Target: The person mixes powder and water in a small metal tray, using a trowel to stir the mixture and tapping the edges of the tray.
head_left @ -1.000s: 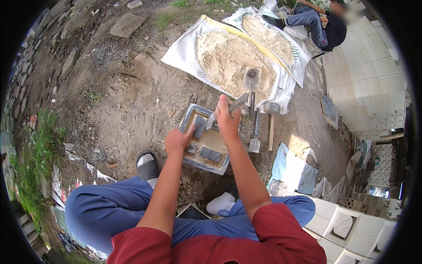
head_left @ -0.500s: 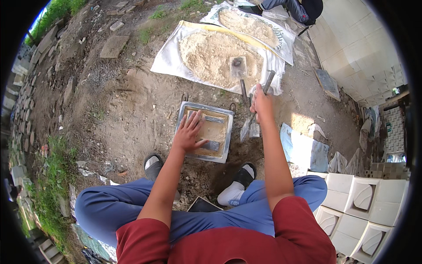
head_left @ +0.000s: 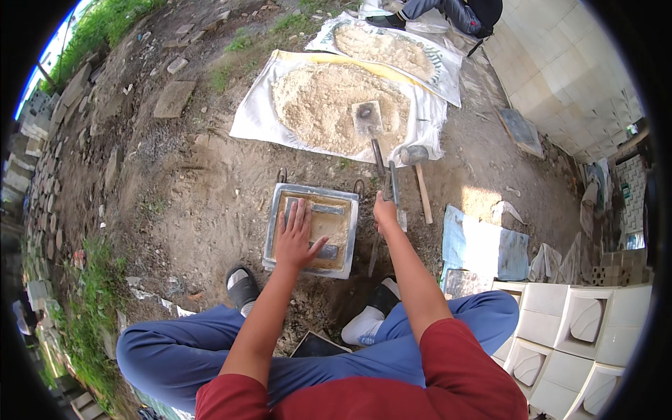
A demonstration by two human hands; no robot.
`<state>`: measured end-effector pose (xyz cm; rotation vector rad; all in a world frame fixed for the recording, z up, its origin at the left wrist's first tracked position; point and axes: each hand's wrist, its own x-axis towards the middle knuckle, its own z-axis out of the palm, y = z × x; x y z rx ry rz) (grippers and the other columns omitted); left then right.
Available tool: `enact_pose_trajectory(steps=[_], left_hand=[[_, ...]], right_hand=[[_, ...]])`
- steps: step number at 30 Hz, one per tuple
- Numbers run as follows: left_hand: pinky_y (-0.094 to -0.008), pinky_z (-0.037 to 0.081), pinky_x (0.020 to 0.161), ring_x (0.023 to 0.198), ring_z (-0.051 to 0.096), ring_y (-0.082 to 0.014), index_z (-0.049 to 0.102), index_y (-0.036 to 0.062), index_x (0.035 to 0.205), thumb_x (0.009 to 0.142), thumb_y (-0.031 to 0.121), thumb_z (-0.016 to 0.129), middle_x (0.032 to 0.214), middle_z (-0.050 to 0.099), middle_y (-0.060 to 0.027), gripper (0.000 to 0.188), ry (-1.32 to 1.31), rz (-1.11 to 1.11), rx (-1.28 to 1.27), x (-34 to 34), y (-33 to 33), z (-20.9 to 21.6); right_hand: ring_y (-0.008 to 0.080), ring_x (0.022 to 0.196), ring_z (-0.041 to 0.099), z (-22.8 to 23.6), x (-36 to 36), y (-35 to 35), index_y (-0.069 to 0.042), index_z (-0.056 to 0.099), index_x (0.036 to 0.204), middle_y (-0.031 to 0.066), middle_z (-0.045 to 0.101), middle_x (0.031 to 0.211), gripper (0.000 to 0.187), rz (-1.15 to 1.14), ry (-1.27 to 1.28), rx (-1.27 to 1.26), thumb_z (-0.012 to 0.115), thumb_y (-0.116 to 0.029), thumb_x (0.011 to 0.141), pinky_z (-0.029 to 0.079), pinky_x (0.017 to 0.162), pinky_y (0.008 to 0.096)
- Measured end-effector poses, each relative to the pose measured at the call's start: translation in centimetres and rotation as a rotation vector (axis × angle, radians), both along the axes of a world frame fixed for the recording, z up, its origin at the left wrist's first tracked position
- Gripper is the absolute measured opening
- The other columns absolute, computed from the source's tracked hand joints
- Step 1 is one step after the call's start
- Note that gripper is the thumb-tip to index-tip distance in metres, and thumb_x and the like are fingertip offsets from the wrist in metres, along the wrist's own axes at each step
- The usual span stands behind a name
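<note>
My left hand (head_left: 295, 236) lies flat with spread fingers on the inside of a square metal mould (head_left: 269, 238). The mould holds tan, sandy material (head_left: 329, 225) and grey metal inserts, and two wire loops stand at its far edge. My right hand (head_left: 383, 213) is closed around a trowel whose narrow blade (head_left: 374, 257) hangs edge-on beside the mould's right side. Its handle is mostly hidden by my fingers. Just beyond that hand another flat-bladed tool (head_left: 395, 185) lies on the ground, alongside a mallet (head_left: 414, 155) with a dark head and wooden handle.
White sacks (head_left: 248, 115) bear heaps of pale powder (head_left: 315, 98); a square plate tool (head_left: 366, 119) with a handle rests on the nearer heap. Moulded white blocks (head_left: 546, 315) stack at right, near a blue sheet (head_left: 455, 245). Another person's leg (head_left: 420, 8) shows at the top.
My right hand has come down and left, toward the mould, with the trowel, uncovering the mallet. My left hand stays on the mould; the whole view has shifted slightly.
</note>
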<state>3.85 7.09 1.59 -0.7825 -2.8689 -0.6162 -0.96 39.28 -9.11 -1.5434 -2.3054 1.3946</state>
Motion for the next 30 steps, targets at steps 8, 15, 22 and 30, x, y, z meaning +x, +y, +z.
enact_pose_trajectory(steps=[8,15,22,30], left_hand=[[-0.0549,0.013,0.126,0.157,0.021,-0.0317,0.048,0.0058,0.145,0.096,0.056,0.057,0.168,0.027,-0.0143,0.071,-0.033,0.100,0.071,-0.5,-2.6,-0.3],[-0.0603,0.012,0.124,0.156,0.022,-0.0365,0.043,0.0059,0.150,0.099,0.050,0.054,0.165,0.029,-0.0205,0.068,0.031,0.713,0.064,-0.7,-5.2,-2.6],[-0.0510,0.047,0.103,0.125,0.057,-0.0429,0.060,0.0013,0.130,0.101,0.058,0.046,0.141,0.055,-0.0257,0.065,-0.436,0.956,0.178,-2.3,-5.8,-1.2],[-0.0538,0.054,0.074,0.086,0.070,-0.0428,0.064,0.0044,0.105,0.097,0.062,0.050,0.093,0.071,-0.0210,0.060,-0.445,0.980,0.191,-2.2,-5.7,0.0]], right_hand=[[0.0096,0.048,0.029,23.4,-3.4,-8.3,-0.015,0.038,0.069,-0.0036,0.033,0.060,0.056,0.373,0.584,-0.566,0.050,-0.057,0.104,0.023,0.045,0.0289],[0.0092,0.053,0.022,30.1,-3.1,-13.5,-0.014,0.030,0.065,-0.0049,0.025,0.059,0.063,0.961,0.901,-0.728,0.050,-0.059,0.104,0.018,0.051,0.0295],[0.0083,0.051,0.027,28.5,-3.5,-17.5,-0.010,0.031,0.062,-0.0040,0.032,0.056,0.056,1.061,0.877,-0.767,0.054,-0.032,0.108,0.020,0.050,0.0294],[0.0076,0.054,0.031,22.6,-4.7,-18.5,-0.006,0.035,0.063,-0.0029,0.037,0.058,0.050,1.098,0.785,-0.533,0.052,-0.023,0.107,0.023,0.050,0.0302]])
